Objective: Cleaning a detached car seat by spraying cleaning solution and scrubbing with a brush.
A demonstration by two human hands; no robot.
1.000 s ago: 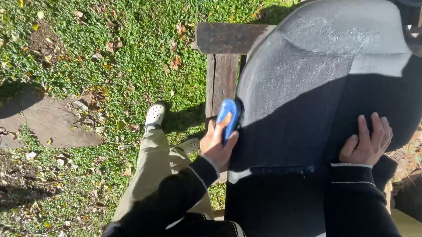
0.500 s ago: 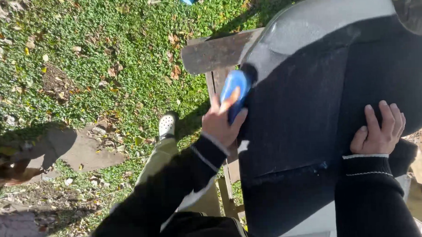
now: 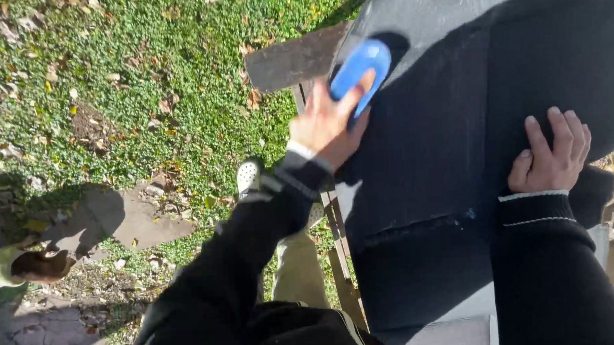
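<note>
Against the dark car seat point(image 3: 456, 160), a blue brush point(image 3: 361, 72) is gripped by the left hand point(image 3: 326, 124). The right hand point(image 3: 551, 154) is pressed flat, fingers spread. Light and rigid, the brush is best held across its back.

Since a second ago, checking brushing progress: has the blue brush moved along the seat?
Yes: the brush in the left hand moved up the seat toward its top.

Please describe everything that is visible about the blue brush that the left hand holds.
The blue brush is a small, rounded oval thing with a smooth top that looks like plastic. Its bristles are hidden. It lies tilted, pressed on the upper left edge of the dark car seat, where sunlight meets shadow. The left hand grips it from below, with fingers stretched over its top. Its outline is a little blurred. Nothing else touches it.
</note>
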